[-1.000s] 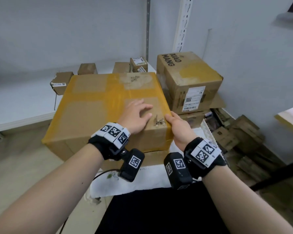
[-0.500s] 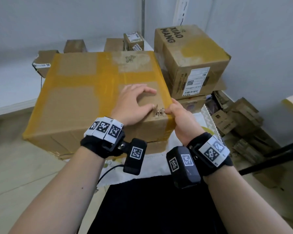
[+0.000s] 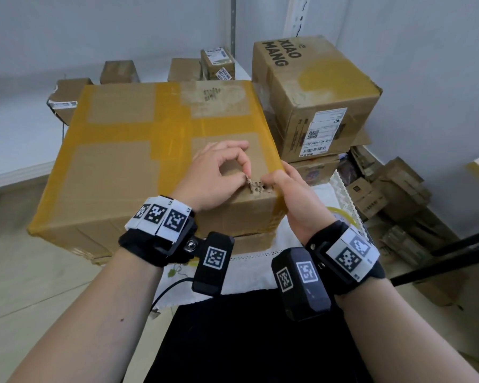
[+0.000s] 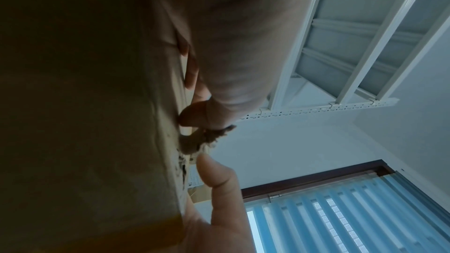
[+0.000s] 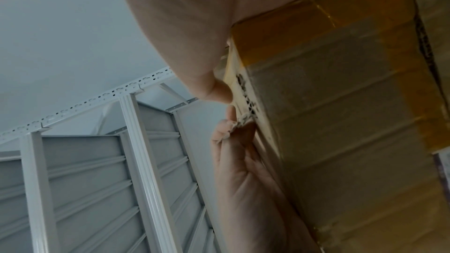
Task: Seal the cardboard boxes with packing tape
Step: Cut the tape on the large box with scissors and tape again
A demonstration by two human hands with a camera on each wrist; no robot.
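On the large brown cardboard box (image 3: 138, 167) criss-crossed with yellow tape, the left hand (image 3: 213, 172) pinches a torn cardboard scrap (image 3: 250, 183) at its near edge, the right hand (image 3: 293, 194) curled just beside it, gripping that edge.

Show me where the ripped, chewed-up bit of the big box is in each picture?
Head: the ripped patch lies on the big box's near top edge, between the left hand and right hand.
Left wrist: centre, below the left thumb.
Right wrist: centre, at the box edge.
Shared landmark: the yellow tape at the box's near right corner.
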